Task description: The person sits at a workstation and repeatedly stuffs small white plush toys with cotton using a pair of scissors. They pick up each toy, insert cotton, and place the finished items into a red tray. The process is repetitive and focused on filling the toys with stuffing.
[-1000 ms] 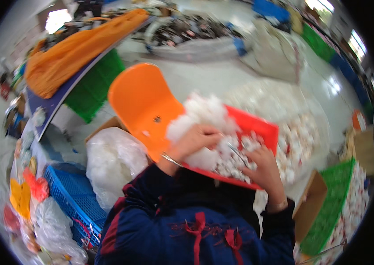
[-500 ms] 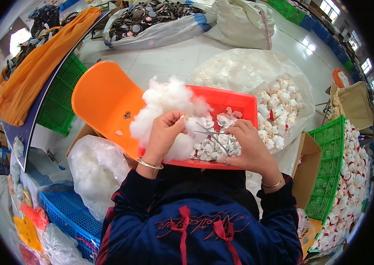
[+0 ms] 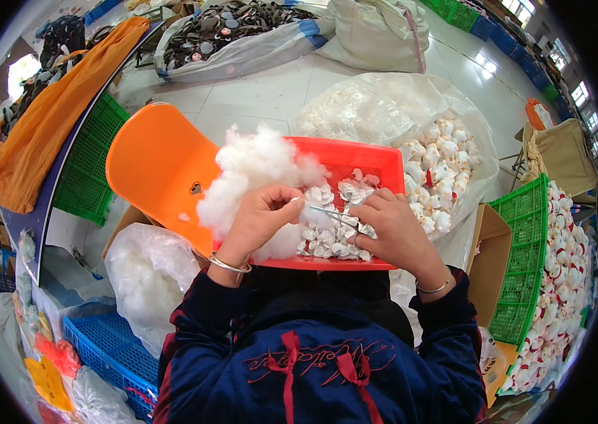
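Over the red tray (image 3: 292,263) my left hand (image 3: 260,215) is pinched closed on a small white piece (image 3: 297,201), mostly hidden by the fingertips. Slim metal forceps (image 3: 338,215) with scissor-like handles are gripped in my right hand (image 3: 392,230). Their tips, now close together, point at the white piece. A fluffy heap of white stuffing (image 3: 260,166) fills the tray's left side and spills over its rim. Small crumpled-looking white fabric pieces (image 3: 330,244) lie in the tray below the forceps.
An orange chair (image 3: 157,155) stands beyond the tray at left. To the right lies a clear bag of stuffed white pieces (image 3: 440,166). A green crate (image 3: 521,261) of similar pieces is farther right. A blue basket (image 3: 111,346) and a bag of stuffing (image 3: 150,275) sit at left.
The forceps' jaws have come together, and the fingers of my right hand have drawn closer. My left hand still pinches the white piece. The whole view has shifted slightly.
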A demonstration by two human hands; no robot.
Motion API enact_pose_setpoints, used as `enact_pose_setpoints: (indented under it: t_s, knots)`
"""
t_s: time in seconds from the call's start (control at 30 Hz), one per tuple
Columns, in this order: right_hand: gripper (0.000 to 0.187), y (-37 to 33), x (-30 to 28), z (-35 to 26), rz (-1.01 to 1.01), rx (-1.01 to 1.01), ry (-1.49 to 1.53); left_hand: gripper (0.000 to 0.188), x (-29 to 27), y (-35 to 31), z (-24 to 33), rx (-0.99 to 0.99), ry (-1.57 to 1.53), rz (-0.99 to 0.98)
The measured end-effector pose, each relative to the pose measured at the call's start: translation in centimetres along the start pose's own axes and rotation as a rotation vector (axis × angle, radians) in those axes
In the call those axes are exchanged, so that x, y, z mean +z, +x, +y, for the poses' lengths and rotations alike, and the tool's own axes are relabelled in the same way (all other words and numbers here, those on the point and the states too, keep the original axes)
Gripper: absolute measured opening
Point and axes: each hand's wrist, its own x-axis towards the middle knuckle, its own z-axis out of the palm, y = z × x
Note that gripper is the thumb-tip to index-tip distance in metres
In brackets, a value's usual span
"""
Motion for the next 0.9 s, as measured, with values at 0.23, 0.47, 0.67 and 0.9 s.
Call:
enact_pose_setpoints:
  t_s: [0.23, 0.47, 0.67, 0.9]
  knots:
    - [0.049, -0.2, -1.5, -0.6, 0.123, -0.021, 0.004, 0.009, -0.4, 0.5, -1.3, 0.023, -0.072, 0.133]
    - [0.039, -0.3, -0.5, 0.4, 0.067, -0.005, -0.077, 0.013, 0.3, -0.1, -0.1, -0.029, -0.154, 0.116]
    - [0.036, 0.2, -0.4, -0.3, 0.011, -0.005, -0.074, 0.013, 0.5, 0.2, -0.8, 0.004, -0.085, 0.090]
    - [0.066, -0.9, -2.3, 1.5, -0.110, 0.117, 0.147, 0.011, -1.1, -0.3, -1.1, -0.052, -0.289, 0.063]
